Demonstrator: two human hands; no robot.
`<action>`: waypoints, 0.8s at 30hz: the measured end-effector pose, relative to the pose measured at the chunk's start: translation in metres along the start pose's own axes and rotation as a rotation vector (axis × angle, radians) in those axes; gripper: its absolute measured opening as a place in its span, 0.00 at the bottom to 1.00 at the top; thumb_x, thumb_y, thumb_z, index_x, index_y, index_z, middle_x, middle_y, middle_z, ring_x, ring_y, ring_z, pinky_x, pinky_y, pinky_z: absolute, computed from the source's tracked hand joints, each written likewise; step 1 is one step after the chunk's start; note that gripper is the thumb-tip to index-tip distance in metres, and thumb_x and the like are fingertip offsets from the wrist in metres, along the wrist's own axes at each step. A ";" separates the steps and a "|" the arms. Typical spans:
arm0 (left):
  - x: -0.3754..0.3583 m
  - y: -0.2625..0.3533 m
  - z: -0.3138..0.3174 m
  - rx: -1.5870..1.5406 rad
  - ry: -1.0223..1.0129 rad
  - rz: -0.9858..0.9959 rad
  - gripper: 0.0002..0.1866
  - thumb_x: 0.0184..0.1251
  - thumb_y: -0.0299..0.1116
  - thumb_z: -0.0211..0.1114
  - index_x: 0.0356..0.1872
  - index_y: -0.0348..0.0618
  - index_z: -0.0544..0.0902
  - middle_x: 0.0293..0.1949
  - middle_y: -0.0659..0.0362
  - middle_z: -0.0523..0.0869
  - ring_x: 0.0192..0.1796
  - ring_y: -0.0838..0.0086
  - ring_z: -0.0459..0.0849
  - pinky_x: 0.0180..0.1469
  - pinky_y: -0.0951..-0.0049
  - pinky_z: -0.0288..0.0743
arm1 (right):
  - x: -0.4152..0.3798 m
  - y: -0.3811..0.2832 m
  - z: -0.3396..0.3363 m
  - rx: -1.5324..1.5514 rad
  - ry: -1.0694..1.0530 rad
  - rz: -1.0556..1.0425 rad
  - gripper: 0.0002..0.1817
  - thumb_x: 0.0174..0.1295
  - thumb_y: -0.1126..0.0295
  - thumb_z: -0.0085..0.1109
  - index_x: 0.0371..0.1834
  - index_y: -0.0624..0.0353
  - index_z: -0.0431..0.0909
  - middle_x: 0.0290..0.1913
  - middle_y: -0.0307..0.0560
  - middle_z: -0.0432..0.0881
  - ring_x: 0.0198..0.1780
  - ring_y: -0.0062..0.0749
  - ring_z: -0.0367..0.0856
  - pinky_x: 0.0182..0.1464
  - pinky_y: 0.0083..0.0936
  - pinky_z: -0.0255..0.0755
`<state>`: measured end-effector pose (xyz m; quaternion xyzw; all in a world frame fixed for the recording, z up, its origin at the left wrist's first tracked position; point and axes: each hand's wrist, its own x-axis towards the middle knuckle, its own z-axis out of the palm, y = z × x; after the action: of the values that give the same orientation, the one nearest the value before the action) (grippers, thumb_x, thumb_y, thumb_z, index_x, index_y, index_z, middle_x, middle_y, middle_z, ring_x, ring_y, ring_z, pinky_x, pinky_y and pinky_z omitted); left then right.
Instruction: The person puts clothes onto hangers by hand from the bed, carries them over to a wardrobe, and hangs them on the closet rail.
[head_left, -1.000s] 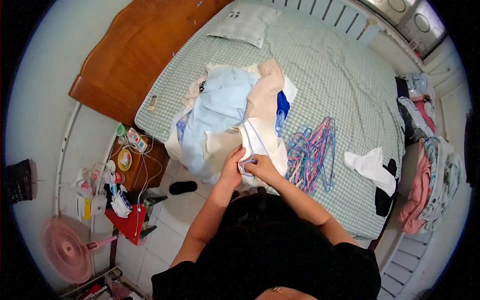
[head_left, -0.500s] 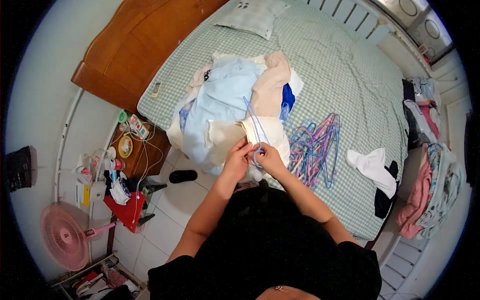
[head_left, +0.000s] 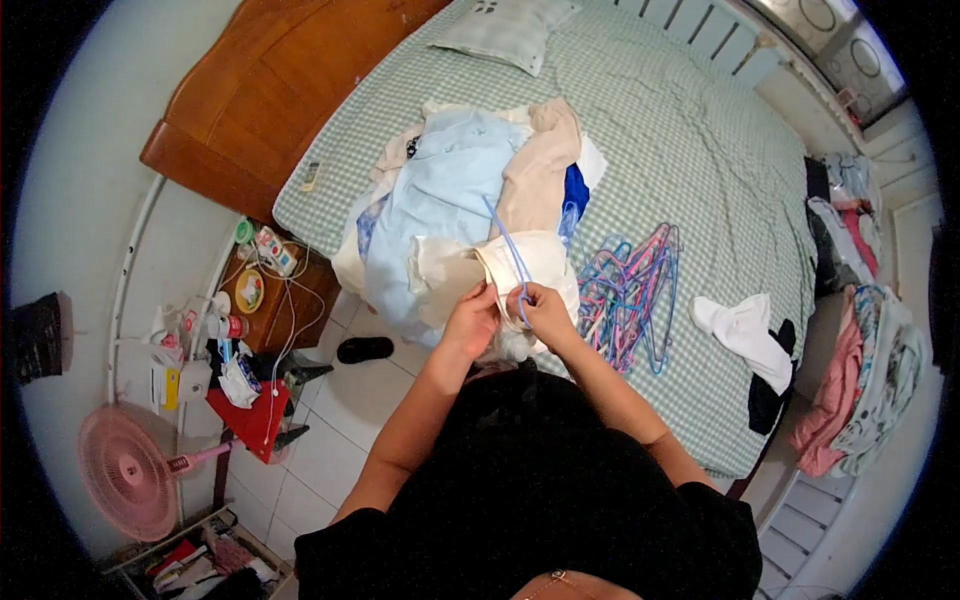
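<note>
My left hand (head_left: 474,318) is closed on the edge of a cream garment (head_left: 445,275), close to its waistband-like rim. My right hand (head_left: 543,312) grips a blue clothes hanger (head_left: 513,246), which stands up out of the fingers and leans left over the cream cloth. Both hands are close together at the near side of the clothes heap. Beneath and behind lie a light blue garment (head_left: 440,190) and a beige garment (head_left: 540,160). To the right of my right hand is a tangled pile of pink, blue and purple hangers (head_left: 630,295).
A green checked bed (head_left: 670,130) carries a pillow (head_left: 505,35) at the back and a white cloth (head_left: 745,335) at right. On the left stand a wooden nightstand (head_left: 295,310) with cables and a pink fan (head_left: 130,470). A black slipper (head_left: 366,350) lies on the floor.
The hanger has turned so that it now looks narrow, nearly edge-on. My hands have moved slightly apart, the right one shifting a little to the right.
</note>
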<state>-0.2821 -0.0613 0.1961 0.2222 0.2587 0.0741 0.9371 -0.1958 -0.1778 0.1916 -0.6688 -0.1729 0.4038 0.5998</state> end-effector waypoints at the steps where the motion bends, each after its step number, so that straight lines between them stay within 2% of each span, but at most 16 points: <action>1: 0.000 0.000 0.000 -0.022 -0.020 -0.009 0.18 0.65 0.28 0.52 0.55 0.36 0.69 0.50 0.57 0.76 0.51 0.70 0.75 0.54 0.71 0.68 | -0.001 -0.002 0.000 0.024 0.022 0.013 0.06 0.56 0.70 0.57 0.29 0.62 0.75 0.23 0.33 0.74 0.25 0.13 0.67 0.27 0.14 0.61; 4: 0.004 -0.003 -0.005 -0.034 -0.027 -0.016 0.17 0.66 0.29 0.52 0.54 0.37 0.69 0.49 0.57 0.77 0.51 0.71 0.75 0.54 0.71 0.68 | -0.004 -0.009 0.001 0.040 0.056 0.032 0.08 0.53 0.69 0.56 0.31 0.64 0.76 0.20 0.35 0.73 0.21 0.15 0.66 0.22 0.16 0.59; 9: 0.006 -0.003 -0.004 0.006 -0.010 -0.017 0.16 0.66 0.30 0.51 0.53 0.38 0.71 0.47 0.58 0.77 0.49 0.73 0.75 0.54 0.73 0.67 | 0.000 -0.001 -0.001 -0.072 0.098 -0.058 0.09 0.52 0.69 0.57 0.30 0.64 0.76 0.18 0.36 0.73 0.20 0.15 0.66 0.22 0.17 0.59; 11: 0.007 -0.003 -0.007 -0.031 -0.039 -0.087 0.15 0.66 0.31 0.51 0.53 0.38 0.71 0.47 0.59 0.78 0.48 0.74 0.76 0.53 0.75 0.67 | 0.001 0.000 -0.003 -0.093 0.111 -0.069 0.08 0.52 0.69 0.57 0.30 0.64 0.76 0.18 0.35 0.73 0.20 0.15 0.66 0.22 0.17 0.59; 13: 0.008 -0.002 -0.005 0.011 -0.046 -0.105 0.15 0.67 0.30 0.51 0.53 0.39 0.71 0.46 0.59 0.78 0.48 0.75 0.76 0.51 0.75 0.68 | 0.001 -0.001 -0.003 -0.096 0.106 -0.083 0.08 0.51 0.70 0.56 0.30 0.64 0.76 0.17 0.39 0.73 0.19 0.17 0.66 0.22 0.19 0.61; 15: 0.009 -0.004 -0.001 0.050 -0.052 -0.123 0.15 0.67 0.30 0.50 0.54 0.39 0.71 0.46 0.59 0.78 0.47 0.76 0.76 0.50 0.76 0.68 | 0.001 -0.001 -0.005 -0.178 0.116 -0.095 0.07 0.53 0.70 0.56 0.29 0.63 0.75 0.19 0.36 0.73 0.21 0.15 0.66 0.24 0.16 0.61; 17: 0.009 -0.012 0.008 0.213 0.083 0.046 0.18 0.64 0.27 0.51 0.55 0.39 0.69 0.46 0.57 0.77 0.47 0.73 0.76 0.49 0.73 0.70 | 0.000 0.000 -0.006 -0.260 0.120 -0.109 0.07 0.55 0.70 0.57 0.28 0.63 0.74 0.21 0.33 0.73 0.24 0.12 0.67 0.25 0.14 0.61; 18: 0.009 -0.013 0.011 0.213 0.084 0.047 0.18 0.64 0.27 0.51 0.55 0.39 0.69 0.46 0.57 0.77 0.47 0.73 0.76 0.49 0.73 0.70 | 0.000 0.002 -0.009 -0.272 0.139 -0.145 0.06 0.55 0.71 0.56 0.29 0.63 0.73 0.20 0.33 0.73 0.23 0.13 0.67 0.25 0.15 0.62; 20: 0.006 -0.014 0.017 0.938 0.292 0.298 0.22 0.58 0.26 0.50 0.57 0.38 0.67 0.46 0.56 0.77 0.48 0.69 0.76 0.48 0.71 0.71 | 0.000 0.004 -0.016 -0.287 0.153 -0.182 0.06 0.54 0.71 0.56 0.29 0.63 0.73 0.20 0.34 0.72 0.22 0.14 0.67 0.25 0.15 0.63; 21: 0.002 -0.009 0.023 1.020 0.295 0.306 0.25 0.52 0.25 0.49 0.55 0.35 0.68 0.46 0.54 0.77 0.48 0.64 0.76 0.50 0.70 0.70 | 0.001 0.003 -0.020 -0.262 0.230 -0.234 0.07 0.52 0.70 0.56 0.28 0.64 0.73 0.19 0.39 0.73 0.22 0.17 0.68 0.25 0.18 0.64; 22: 0.004 -0.006 0.018 1.018 0.297 0.308 0.25 0.52 0.25 0.49 0.55 0.35 0.68 0.46 0.54 0.77 0.48 0.64 0.76 0.50 0.70 0.70 | 0.001 -0.006 -0.023 -0.236 0.306 -0.285 0.08 0.51 0.69 0.56 0.27 0.65 0.74 0.19 0.45 0.74 0.21 0.21 0.70 0.25 0.20 0.66; 24: 0.011 0.001 0.005 0.481 0.193 0.165 0.23 0.51 0.24 0.49 0.53 0.32 0.69 0.45 0.51 0.78 0.46 0.62 0.78 0.49 0.68 0.72 | 0.002 -0.010 -0.041 -0.300 0.396 -0.138 0.07 0.53 0.71 0.54 0.25 0.65 0.73 0.19 0.39 0.73 0.22 0.17 0.68 0.25 0.19 0.64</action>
<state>-0.2697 -0.0594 0.1953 0.4506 0.3380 0.1073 0.8193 -0.1618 -0.2014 0.1991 -0.8030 -0.1554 0.1931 0.5420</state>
